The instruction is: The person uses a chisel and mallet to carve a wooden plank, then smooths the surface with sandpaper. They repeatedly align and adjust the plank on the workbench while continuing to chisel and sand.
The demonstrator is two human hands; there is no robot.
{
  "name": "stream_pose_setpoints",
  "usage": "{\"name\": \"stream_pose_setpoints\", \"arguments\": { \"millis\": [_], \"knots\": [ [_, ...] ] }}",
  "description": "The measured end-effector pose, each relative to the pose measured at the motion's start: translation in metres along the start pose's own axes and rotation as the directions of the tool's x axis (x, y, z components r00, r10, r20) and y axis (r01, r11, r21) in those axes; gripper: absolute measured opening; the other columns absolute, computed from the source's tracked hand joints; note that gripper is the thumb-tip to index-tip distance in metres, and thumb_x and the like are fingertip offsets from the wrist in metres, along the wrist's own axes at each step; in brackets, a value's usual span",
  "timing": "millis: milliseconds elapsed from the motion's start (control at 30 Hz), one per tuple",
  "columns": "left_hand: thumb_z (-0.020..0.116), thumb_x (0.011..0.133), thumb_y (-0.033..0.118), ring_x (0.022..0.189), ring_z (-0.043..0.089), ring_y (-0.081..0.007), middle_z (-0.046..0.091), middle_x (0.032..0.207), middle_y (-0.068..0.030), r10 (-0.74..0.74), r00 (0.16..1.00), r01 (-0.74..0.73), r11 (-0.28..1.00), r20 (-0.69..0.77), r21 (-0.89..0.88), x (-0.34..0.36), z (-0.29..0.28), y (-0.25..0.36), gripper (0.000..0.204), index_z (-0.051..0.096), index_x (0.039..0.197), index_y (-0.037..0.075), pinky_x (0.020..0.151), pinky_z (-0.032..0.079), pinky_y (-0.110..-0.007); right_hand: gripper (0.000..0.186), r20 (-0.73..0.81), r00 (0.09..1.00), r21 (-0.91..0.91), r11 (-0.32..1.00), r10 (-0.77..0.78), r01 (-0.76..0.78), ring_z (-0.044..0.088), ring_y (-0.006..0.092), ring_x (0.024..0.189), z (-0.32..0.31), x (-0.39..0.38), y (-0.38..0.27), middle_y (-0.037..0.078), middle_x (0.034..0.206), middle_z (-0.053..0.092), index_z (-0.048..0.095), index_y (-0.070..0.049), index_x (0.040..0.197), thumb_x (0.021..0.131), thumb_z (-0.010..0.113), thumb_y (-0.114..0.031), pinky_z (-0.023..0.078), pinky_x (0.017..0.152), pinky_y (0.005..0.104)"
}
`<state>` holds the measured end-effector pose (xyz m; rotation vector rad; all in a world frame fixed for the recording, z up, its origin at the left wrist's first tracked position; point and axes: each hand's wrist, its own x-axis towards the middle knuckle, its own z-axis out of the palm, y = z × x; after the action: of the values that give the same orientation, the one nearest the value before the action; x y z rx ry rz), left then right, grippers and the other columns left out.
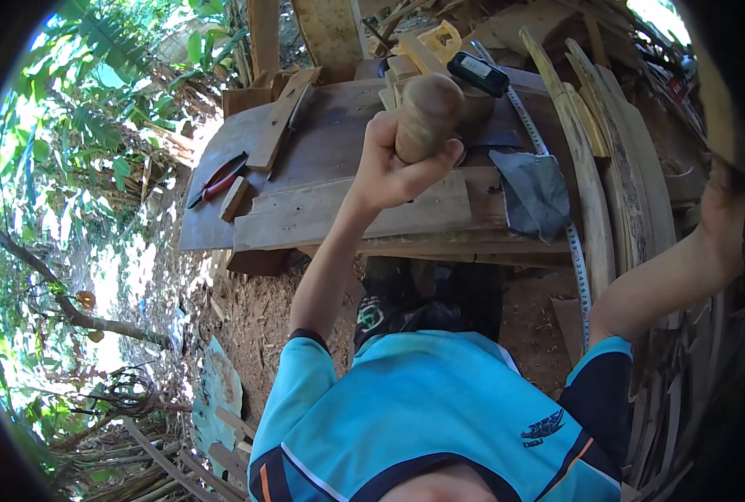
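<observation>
My left hand (397,171) is closed around a thick round piece of wood (429,117) with a knobbed, rounded top, held upright over the workbench. Far out at the right rim, my raised right hand (726,197) is in shadow. It seems closed on a long tan wooden piece (715,96), whose full shape the picture's edge hides. Below my left hand lies a wide flat plank (322,216) along the bench's near edge. Right of it rests a grey, crumpled sheet (533,194). A black tape measure (478,75) sits beyond the round wood, its blade (519,109) drawn out.
Red-handled pliers (219,178) and a short board (280,125) lie on the bench's left part (222,219). Long rough wood strips (577,159) line its right side. Wood scraps (406,63) are piled at the back. Leafy plants (96,109) grow at the left.
</observation>
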<state>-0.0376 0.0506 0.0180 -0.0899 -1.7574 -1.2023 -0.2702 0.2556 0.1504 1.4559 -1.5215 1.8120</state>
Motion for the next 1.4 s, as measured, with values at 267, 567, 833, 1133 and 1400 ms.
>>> {"name": "stream_pose_setpoints", "arguments": {
  "millis": [267, 567, 833, 1133, 1400],
  "knots": [
    [0.053, 0.078, -0.002, 0.039, 0.033, -0.0042, 0.038, 0.055, 0.0012, -0.305, 0.948, 0.271, 0.922, -0.087, -0.276, -0.01, 0.001, -0.015, 0.015, 0.04, 0.076, 0.005, 0.036, 0.024, -0.021, 0.034, 0.081, 0.997, 0.031, 0.999, 0.016, -0.018, 0.059, 0.0053, 0.088, 0.021, -0.009, -0.001, 0.012, 0.124, 0.053, 0.056, -0.004, 0.12, 0.091, 0.04, -0.01, 0.033, 0.044, 0.0147],
    [0.053, 0.078, 0.001, 0.038, 0.03, -0.0046, 0.036, 0.053, 0.0008, -0.272, 0.962, 0.249, 0.925, -0.04, -0.286, -0.009, 0.0, -0.016, 0.015, 0.039, 0.077, 0.006, 0.035, 0.021, -0.021, 0.033, 0.174, 0.984, -0.024, 0.999, -0.043, 0.048, 0.058, 0.0067, 0.095, 0.027, -0.016, -0.002, 0.013, 0.127, 0.051, 0.055, -0.002, 0.119, 0.091, 0.039, -0.01, 0.033, 0.041, 0.0143],
    [0.054, 0.078, 0.005, 0.037, 0.028, -0.0048, 0.036, 0.05, -0.0004, -0.286, 0.957, 0.278, 0.88, 0.037, -0.386, -0.01, -0.007, -0.016, 0.018, 0.037, 0.075, 0.007, 0.034, 0.019, -0.021, 0.033, 0.084, 0.995, -0.006, 0.998, 0.057, -0.056, 0.058, 0.0033, 0.081, 0.045, -0.024, -0.016, 0.013, 0.124, 0.052, 0.056, -0.002, 0.118, 0.09, 0.044, -0.016, 0.028, 0.036, 0.0144],
    [0.058, 0.075, 0.001, 0.042, 0.036, -0.0036, 0.043, 0.055, 0.002, -0.321, 0.946, 0.31, 0.846, 0.049, -0.433, -0.012, -0.004, -0.019, 0.014, 0.045, 0.073, 0.005, 0.038, 0.026, -0.02, 0.033, 0.106, 0.971, 0.001, 0.977, 0.212, -0.214, 0.057, 0.0026, 0.07, 0.046, -0.03, -0.017, 0.009, 0.116, 0.057, 0.057, -0.005, 0.118, 0.089, 0.047, -0.018, 0.029, 0.037, 0.0162],
    [0.066, 0.071, 0.005, 0.056, 0.042, -0.0022, 0.047, 0.061, 0.0055, -0.346, 0.936, 0.348, 0.879, 0.066, -0.325, -0.01, 0.002, -0.018, 0.013, 0.052, 0.07, 0.005, 0.05, 0.033, -0.021, 0.034, 0.156, 0.988, -0.122, 0.992, -0.021, 0.04, 0.056, 0.0055, 0.065, 0.046, 0.005, -0.018, 0.009, 0.107, 0.059, 0.057, -0.004, 0.117, 0.088, 0.049, -0.018, 0.034, 0.04, 0.0184]
  ]
}}
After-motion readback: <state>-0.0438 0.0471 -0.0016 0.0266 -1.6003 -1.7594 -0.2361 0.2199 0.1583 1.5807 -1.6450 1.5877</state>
